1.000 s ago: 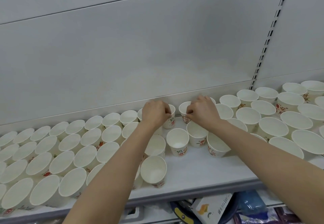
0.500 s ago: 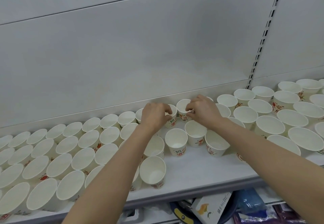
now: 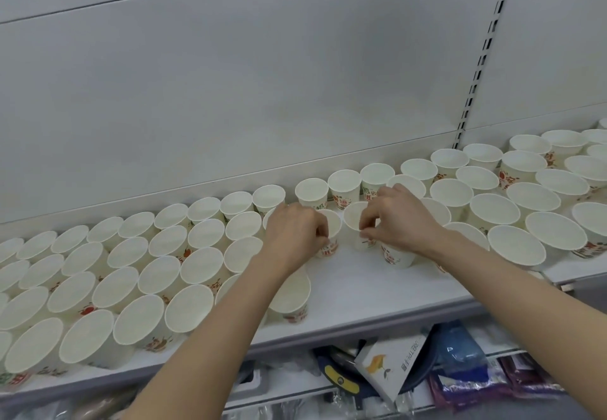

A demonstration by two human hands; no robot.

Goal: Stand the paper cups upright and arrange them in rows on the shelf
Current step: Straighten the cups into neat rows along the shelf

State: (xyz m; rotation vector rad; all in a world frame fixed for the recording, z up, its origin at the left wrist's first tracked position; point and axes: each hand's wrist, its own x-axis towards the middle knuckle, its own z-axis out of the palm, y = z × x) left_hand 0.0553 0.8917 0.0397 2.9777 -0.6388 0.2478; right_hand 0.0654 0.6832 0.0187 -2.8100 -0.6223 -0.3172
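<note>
left hand point(image 3: 294, 232) pinched the near rim of left cup point(image 3: 329, 234), right hand point(image 3: 399, 219) that of right cup point(image 3: 356, 222), both upright mid-shelf point(image 3: 377, 288) | likely best: slide level into second row behind, light grip, rims just beside neighbours | hidden: cups under forearms, fingertips blurred

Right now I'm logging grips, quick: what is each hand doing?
Left hand: fingers pinch the rim of a paper cup.
Right hand: fingers pinch the rim of the neighbouring cup.
</note>
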